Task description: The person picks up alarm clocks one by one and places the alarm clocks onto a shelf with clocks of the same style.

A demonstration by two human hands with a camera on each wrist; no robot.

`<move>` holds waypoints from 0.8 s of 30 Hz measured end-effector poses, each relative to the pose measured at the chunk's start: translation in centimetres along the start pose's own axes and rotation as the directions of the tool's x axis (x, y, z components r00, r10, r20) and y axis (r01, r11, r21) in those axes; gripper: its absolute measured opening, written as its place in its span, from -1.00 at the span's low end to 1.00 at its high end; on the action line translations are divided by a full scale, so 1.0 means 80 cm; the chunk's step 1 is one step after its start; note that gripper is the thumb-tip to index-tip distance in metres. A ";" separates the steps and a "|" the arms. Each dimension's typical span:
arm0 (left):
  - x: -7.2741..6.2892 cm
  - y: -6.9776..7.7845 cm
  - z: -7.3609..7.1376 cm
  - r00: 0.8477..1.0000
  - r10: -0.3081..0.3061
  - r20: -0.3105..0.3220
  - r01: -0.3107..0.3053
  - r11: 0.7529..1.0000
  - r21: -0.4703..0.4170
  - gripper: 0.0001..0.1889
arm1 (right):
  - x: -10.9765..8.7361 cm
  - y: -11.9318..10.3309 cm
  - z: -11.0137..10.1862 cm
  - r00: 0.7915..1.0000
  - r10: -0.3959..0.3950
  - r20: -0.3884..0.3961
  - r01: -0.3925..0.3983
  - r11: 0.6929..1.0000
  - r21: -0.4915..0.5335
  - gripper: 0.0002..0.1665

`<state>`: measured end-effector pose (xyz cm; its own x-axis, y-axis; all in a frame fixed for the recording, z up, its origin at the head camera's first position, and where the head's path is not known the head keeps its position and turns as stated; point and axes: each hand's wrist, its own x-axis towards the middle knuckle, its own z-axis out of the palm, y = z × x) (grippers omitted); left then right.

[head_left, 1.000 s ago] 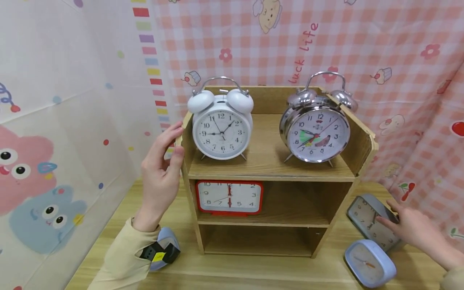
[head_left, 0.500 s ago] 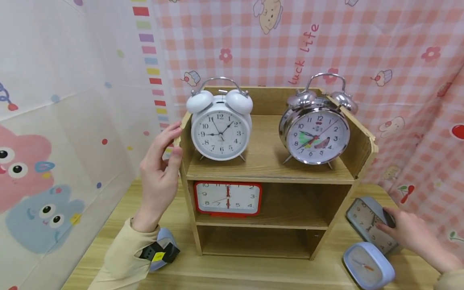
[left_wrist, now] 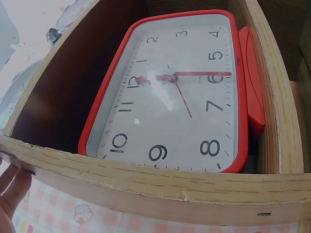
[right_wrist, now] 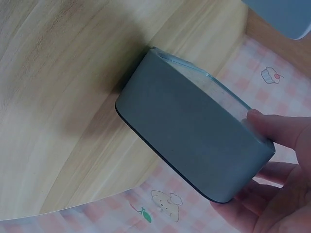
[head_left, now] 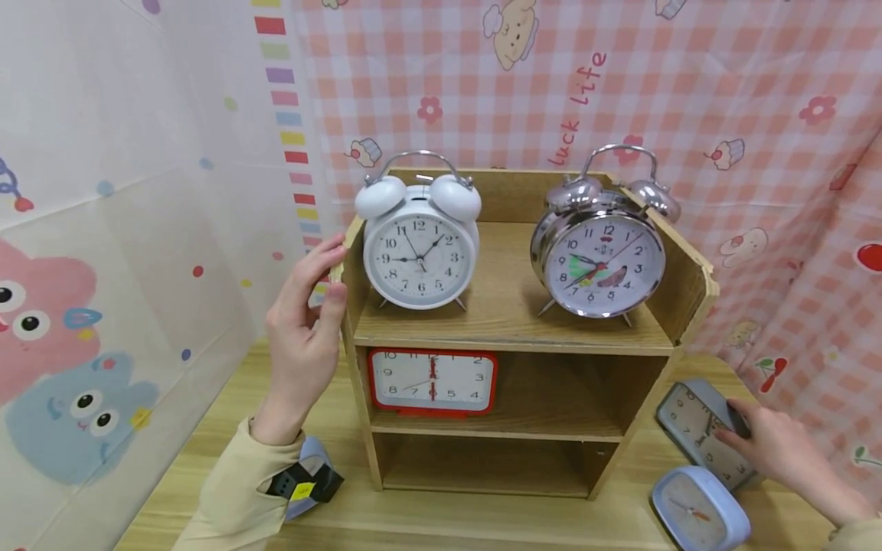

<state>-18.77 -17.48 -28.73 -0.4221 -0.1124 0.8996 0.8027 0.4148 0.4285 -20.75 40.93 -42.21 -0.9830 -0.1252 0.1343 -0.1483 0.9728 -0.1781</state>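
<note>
My right hand (head_left: pixel 788 444) grips the end of a grey rectangular clock (head_left: pixel 703 432) right of the shelf. In the right wrist view, the thumb lies over the face side of the grey clock (right_wrist: pixel 189 131) and other fingers are behind it. My left hand (head_left: pixel 303 329) rests against the left side of the wooden shelf (head_left: pixel 510 344), its fingers not wrapped round anything. On the top level stand a white twin-bell alarm clock (head_left: pixel 420 256) and a silver twin-bell alarm clock (head_left: pixel 602 264). A red-framed clock (left_wrist: pixel 165 92) stands in the middle level, at the left.
A small light-blue clock (head_left: pixel 699 509) lies on the wooden table (head_left: pixel 482 528) in front of the grey one. Another light-blue object (head_left: pixel 313 459) is partly hidden behind my left wrist. A checked cloth (head_left: pixel 482 99) hangs behind the shelf.
My right hand's fingers have closed round the grey clock's end, and it has shifted slightly. My left hand stays against the shelf. The head view has tilted a little.
</note>
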 end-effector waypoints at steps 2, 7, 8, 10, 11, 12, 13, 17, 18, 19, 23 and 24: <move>0.000 0.000 0.000 1.000 -0.002 -0.001 0.002 1.000 -0.001 -0.50 | 0.000 0.000 -0.001 1.000 -0.002 -0.006 0.002 1.000 0.001 -0.25; 0.000 0.001 0.000 1.000 -0.003 0.001 0.003 1.000 -0.002 -0.51 | -0.001 -0.002 -0.004 0.999 -0.005 -0.033 0.004 1.000 -0.016 -0.29; 0.000 0.001 0.000 1.000 -0.003 0.001 0.003 1.000 -0.003 -0.51 | -0.001 -0.003 -0.005 0.999 -0.004 -0.041 0.004 1.000 -0.016 -0.30; 0.000 0.000 0.000 1.000 -0.003 -0.001 0.003 1.000 -0.006 -0.50 | -0.002 -0.006 -0.008 0.998 -0.001 -0.059 0.000 1.000 -0.025 -0.31; 0.000 0.000 0.000 1.000 -0.002 -0.002 0.002 1.000 -0.009 -0.48 | -0.003 -0.008 -0.011 0.998 0.002 -0.063 -0.004 1.000 -0.029 -0.31; 0.000 0.000 0.000 1.000 -0.001 -0.002 0.001 1.000 -0.010 -0.47 | -0.003 -0.010 -0.013 0.997 0.004 -0.073 -0.006 0.999 -0.031 -0.31; 0.000 0.000 0.000 1.000 0.000 -0.002 0.000 1.000 -0.012 -0.47 | -0.004 -0.012 -0.016 0.997 0.003 -0.083 -0.006 0.999 -0.033 -0.31; 0.000 0.000 0.001 1.000 0.004 0.001 -0.004 1.000 -0.014 -0.48 | -0.012 -0.019 -0.024 0.986 -0.024 -0.164 0.016 0.999 -0.048 -0.31; 0.000 0.000 0.001 1.000 0.004 0.003 -0.004 1.000 -0.012 -0.49 | -0.014 -0.021 -0.026 0.980 -0.037 -0.196 0.027 0.998 -0.053 -0.31; 0.000 0.000 0.001 1.000 0.004 0.004 -0.004 1.000 -0.012 -0.50 | -0.016 -0.023 -0.028 0.972 -0.053 -0.228 0.040 0.997 -0.060 -0.31; 0.000 0.000 0.001 1.000 0.007 0.003 -0.007 1.000 -0.015 -0.48 | -0.024 -0.033 -0.039 0.944 -0.093 -0.318 0.067 0.994 -0.091 -0.31; 0.000 0.000 0.001 1.000 0.008 0.002 -0.008 1.000 -0.016 -0.47 | -0.025 -0.036 -0.043 0.939 -0.099 -0.329 0.069 0.993 -0.101 -0.30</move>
<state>-18.81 -17.42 -28.76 -0.4162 -0.1077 0.9029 0.8128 0.4011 0.4225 -17.95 39.04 -38.61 -0.8732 -0.1494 0.4640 -0.2038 0.9766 -0.0691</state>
